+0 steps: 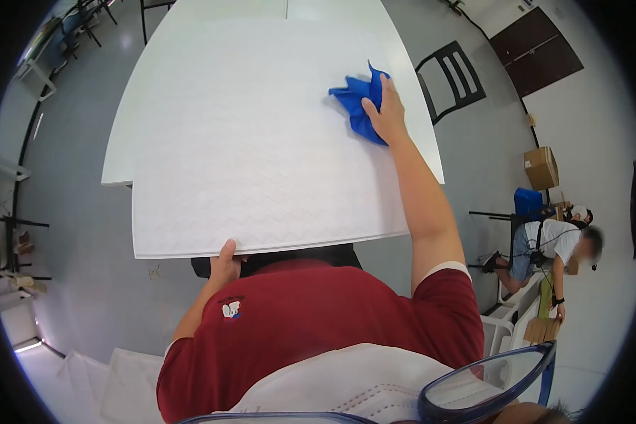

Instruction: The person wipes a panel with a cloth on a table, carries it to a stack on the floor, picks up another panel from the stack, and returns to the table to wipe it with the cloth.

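Observation:
A large white panel (254,162) lies flat over a white table (120,152), its near edge jutting out toward my body. My left hand (227,263) grips that near edge, thumb on top and the other fingers mostly hidden below. Toward the far right of the panel, my right hand (391,112) is pressed on a crumpled blue cloth (360,95). The cloth sticks out past the fingers on the left and at the top, and it rests against the panel's surface.
A black chair (466,74) stands right of the table. Farther right, a person (551,240) leans beside a white table with brown blocks (542,329). A cardboard box (541,168) and a blue bin (528,201) are near the wall. White sheets (131,385) lie at lower left.

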